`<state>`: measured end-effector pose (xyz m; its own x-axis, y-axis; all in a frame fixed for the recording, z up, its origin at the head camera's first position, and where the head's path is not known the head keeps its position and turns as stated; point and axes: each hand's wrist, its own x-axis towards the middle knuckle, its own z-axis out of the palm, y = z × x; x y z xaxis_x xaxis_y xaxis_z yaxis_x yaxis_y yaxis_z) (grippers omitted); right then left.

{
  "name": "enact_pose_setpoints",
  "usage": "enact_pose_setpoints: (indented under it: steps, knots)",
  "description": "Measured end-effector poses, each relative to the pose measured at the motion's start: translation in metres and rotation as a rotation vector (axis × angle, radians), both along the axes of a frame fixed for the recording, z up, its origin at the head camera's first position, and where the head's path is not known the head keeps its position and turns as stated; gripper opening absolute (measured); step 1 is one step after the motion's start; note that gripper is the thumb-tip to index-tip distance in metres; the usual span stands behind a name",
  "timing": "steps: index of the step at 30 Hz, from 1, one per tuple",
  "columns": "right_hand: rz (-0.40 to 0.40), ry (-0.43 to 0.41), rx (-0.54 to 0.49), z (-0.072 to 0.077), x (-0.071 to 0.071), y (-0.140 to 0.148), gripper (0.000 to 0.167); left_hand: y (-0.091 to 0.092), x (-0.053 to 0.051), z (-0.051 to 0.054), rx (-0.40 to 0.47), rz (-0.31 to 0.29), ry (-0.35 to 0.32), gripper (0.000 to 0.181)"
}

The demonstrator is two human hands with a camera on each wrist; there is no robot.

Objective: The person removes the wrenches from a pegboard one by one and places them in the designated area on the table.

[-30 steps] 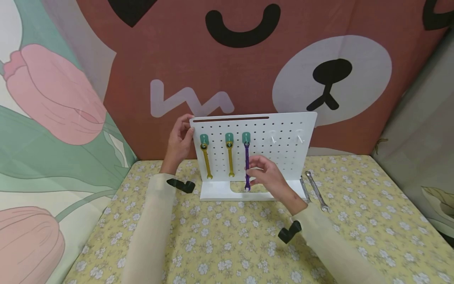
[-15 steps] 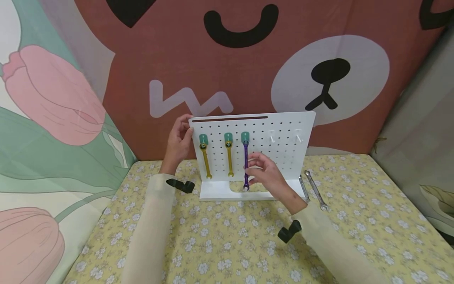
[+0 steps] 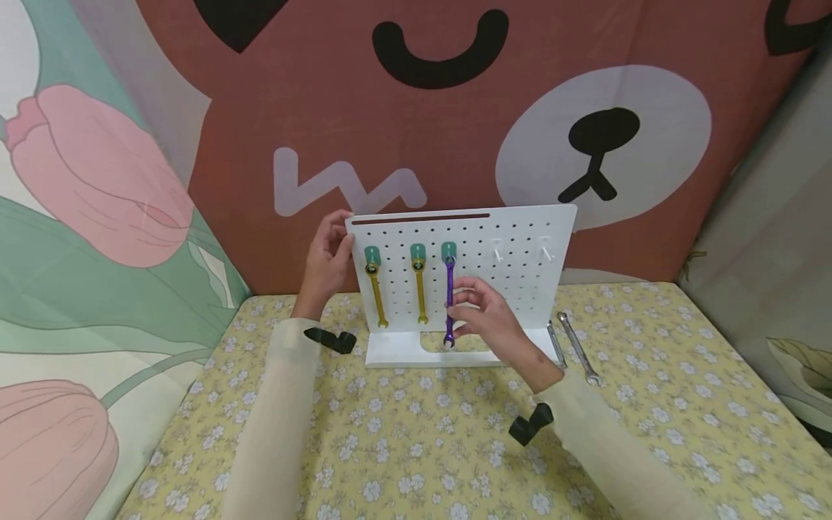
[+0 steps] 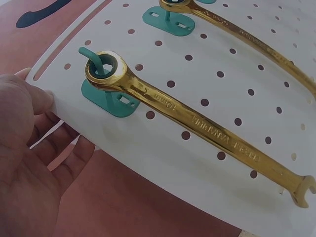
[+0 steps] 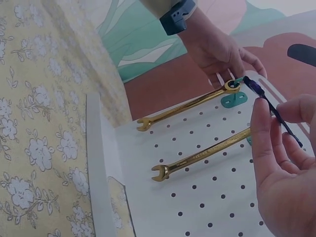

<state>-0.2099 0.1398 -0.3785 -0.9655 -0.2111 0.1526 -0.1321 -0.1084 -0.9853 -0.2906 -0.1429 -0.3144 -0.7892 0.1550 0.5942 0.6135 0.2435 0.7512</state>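
A white pegboard stand (image 3: 520,289) stands upright on the table. My left hand (image 3: 327,260) grips its upper left edge, thumb on the front face and fingers behind. My right hand (image 3: 487,318) pinches the shaft of a purple combination wrench (image 3: 450,289), which hangs down in front of the third green hook (image 3: 448,251). From the right wrist the purple wrench (image 5: 281,118) shows dark between thumb and fingers; whether its ring is fully over the hook cannot be told. Two gold combination wrenches (image 3: 378,296) (image 3: 421,292) hang by their ring ends from the other green hooks.
Two white hooks (image 3: 497,253) (image 3: 547,251) on the board's right side carry nothing. Silver wrenches (image 3: 578,347) (image 3: 556,345) lie right of the stand on the flowered tablecloth (image 3: 403,433). A printed cloth (image 3: 455,144) hangs close behind the board.
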Motion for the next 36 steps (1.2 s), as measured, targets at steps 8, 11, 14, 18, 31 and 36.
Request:
enact_pose_setpoints:
  steps: [8, 11, 14, 18, 31, 36]
  knots:
    - [0.001, 0.011, 0.008, 0.004, 0.004, 0.003, 0.047, 0.001, 0.0, -0.002, 0.004, -0.002, 0.005, 0.035]
    - [-0.003, 0.01, 0.021, 0.006, 0.007, 0.007, 0.048, -0.002, -0.01, -0.011, 0.005, 0.003, 0.009, 0.035]
    - [-0.021, -0.004, 0.034, 0.004, 0.01, 0.014, 0.049, -0.005, -0.02, -0.018, 0.004, 0.012, 0.013, 0.036]
    - [-0.051, -0.024, 0.054, -0.002, 0.016, 0.025, 0.047, -0.002, -0.019, -0.017, 0.009, 0.016, 0.002, 0.036]
    - [-0.083, -0.028, 0.177, -0.02, 0.036, 0.069, 0.044, -0.007, -0.031, -0.027, 0.011, 0.028, 0.006, 0.036]
    - [-0.095, -0.049, 0.236, -0.024, 0.045, 0.094, 0.046, -0.01, -0.031, -0.026, 0.001, 0.024, 0.03, 0.035]
